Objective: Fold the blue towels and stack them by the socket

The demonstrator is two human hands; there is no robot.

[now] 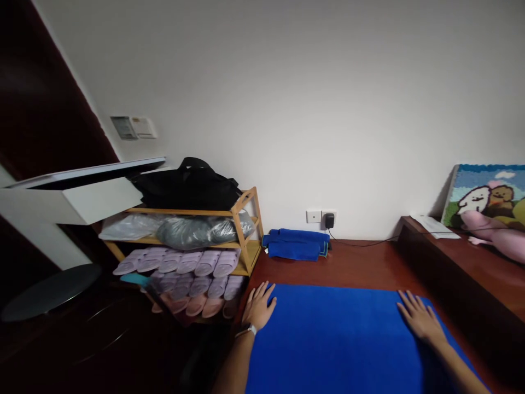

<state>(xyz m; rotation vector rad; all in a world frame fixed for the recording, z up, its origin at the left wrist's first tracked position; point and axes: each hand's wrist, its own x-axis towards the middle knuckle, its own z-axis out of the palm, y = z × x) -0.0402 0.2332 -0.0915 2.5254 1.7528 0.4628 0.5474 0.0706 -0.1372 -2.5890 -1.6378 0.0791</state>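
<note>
A plain blue cloth [328, 334] lies spread flat over the reddish-brown wooden surface [361, 268]. At its far left corner rests my left hand [259, 306], palm down with fingers spread, partly on the cloth's edge; a light watch band circles the wrist. My right hand [419, 316] lies flat near the far right corner, its fingers stretched out. Neither hand grips anything. Beyond the cloth, against the wall, sits a folded stack of blue cloths [297, 244] with green-edged borders.
To the left stands a wooden rack [241, 230] with a black bag [188, 186], plastic-wrapped items and several slippers [205, 262]. A raised ledge [447, 273] on the right carries a pink plush toy [496, 235] and a picture [488, 194]. A plugged-in black adapter [329, 220] trails a cable.
</note>
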